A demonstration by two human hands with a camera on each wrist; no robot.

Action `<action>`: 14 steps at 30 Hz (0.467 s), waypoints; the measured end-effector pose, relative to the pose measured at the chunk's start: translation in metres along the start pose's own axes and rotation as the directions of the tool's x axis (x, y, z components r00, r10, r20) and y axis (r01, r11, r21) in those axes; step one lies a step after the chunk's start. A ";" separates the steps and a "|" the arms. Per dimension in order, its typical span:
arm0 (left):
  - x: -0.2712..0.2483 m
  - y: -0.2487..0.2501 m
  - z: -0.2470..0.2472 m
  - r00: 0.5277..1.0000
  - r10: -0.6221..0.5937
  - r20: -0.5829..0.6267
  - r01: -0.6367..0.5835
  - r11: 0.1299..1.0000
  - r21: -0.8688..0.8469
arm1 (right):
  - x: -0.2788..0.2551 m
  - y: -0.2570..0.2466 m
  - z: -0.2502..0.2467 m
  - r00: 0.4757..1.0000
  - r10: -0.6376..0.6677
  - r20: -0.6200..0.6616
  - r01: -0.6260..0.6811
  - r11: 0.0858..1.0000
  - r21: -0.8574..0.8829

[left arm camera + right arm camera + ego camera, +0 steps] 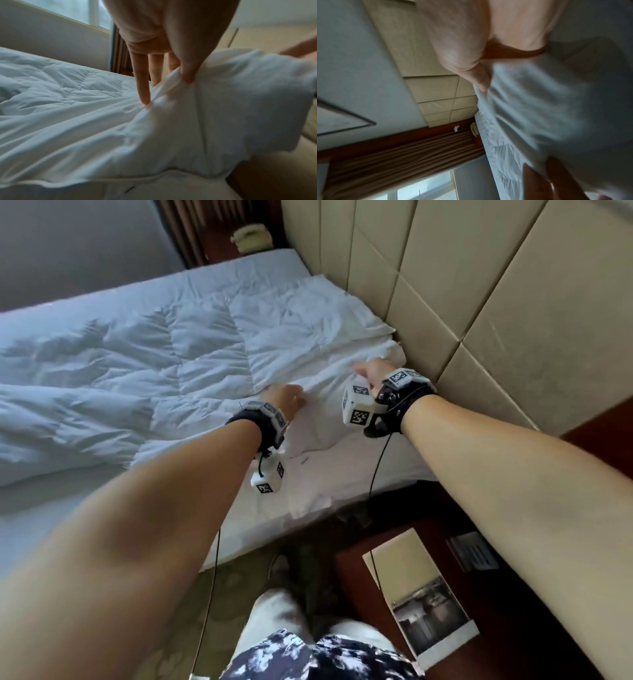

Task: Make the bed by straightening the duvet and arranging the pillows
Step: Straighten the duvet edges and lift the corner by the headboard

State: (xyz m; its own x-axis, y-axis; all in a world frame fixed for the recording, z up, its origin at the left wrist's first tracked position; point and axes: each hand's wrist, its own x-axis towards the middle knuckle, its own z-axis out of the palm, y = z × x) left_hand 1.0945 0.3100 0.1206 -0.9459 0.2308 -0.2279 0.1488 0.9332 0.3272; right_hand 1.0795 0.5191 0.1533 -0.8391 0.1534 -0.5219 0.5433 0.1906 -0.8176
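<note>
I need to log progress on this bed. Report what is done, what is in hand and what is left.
Done: little. The duvet lies over the mattress but is rumpled, bunched along its near edge.
In hand: the left hand pinches the duvet's top edge, and the right hand grips its corner beside the headboard.
Left: pulling the duvet flat and arranging the pillows; no pillow is clearly in view.

Both arms outstretched, left hand pinching (thumb against fingers), right hand gripping

Beige padded wall panels, brown curtains.
</note>
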 end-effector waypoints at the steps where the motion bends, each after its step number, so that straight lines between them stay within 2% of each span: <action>1: 0.003 -0.003 -0.010 0.999 -0.021 -0.037 0.021 1.000 -0.004 | -0.003 -0.009 0.000 1.000 -0.024 0.004 0.024 0.999 0.029; 4: 0.006 -0.010 -0.045 0.990 -0.063 -0.122 0.060 0.998 -0.032 | -0.019 -0.043 0.012 0.993 -0.116 -0.024 0.117 0.993 0.032; 6: 0.010 -0.015 -0.063 0.983 -0.083 -0.165 0.070 0.994 -0.082 | -0.028 -0.055 0.022 0.962 -0.243 -0.124 0.231 0.967 -0.103; 7: 0.015 -0.018 -0.073 0.979 -0.094 -0.181 0.071 0.989 -0.129 | -0.037 -0.062 0.029 0.929 -0.351 -0.118 0.326 0.925 -0.194; 9: 0.026 -0.026 -0.090 0.974 -0.124 -0.189 0.081 0.971 -0.224 | -0.048 -0.067 0.043 0.845 -0.532 0.052 0.508 0.767 -0.392; 11: 0.034 -0.030 -0.107 0.969 -0.137 -0.204 0.077 0.958 -0.277 | -0.050 -0.069 0.055 0.782 -0.568 0.257 0.584 0.524 -0.620; 12: 0.036 -0.031 -0.119 0.968 -0.133 -0.214 0.063 0.951 -0.303 | -0.046 -0.072 0.061 0.774 -0.555 0.304 0.568 0.398 -0.720; 13: 0.039 -0.033 -0.129 0.969 -0.121 -0.215 0.042 0.940 -0.340 | -0.041 -0.076 0.067 0.788 -0.536 0.304 0.519 0.311 -0.796; 14: 0.044 -0.036 -0.141 0.971 -0.102 -0.217 0.013 0.926 -0.378 | -0.034 -0.084 0.073 0.809 -0.521 0.271 0.454 0.263 -0.851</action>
State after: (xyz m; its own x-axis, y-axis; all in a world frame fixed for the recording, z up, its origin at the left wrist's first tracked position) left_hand 1.0072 0.2474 0.2277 -0.9960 0.0694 -0.0558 0.0169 0.7628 0.6464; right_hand 1.0605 0.4267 0.2218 -0.9693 -0.2379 -0.0624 -0.2162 0.9451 -0.2450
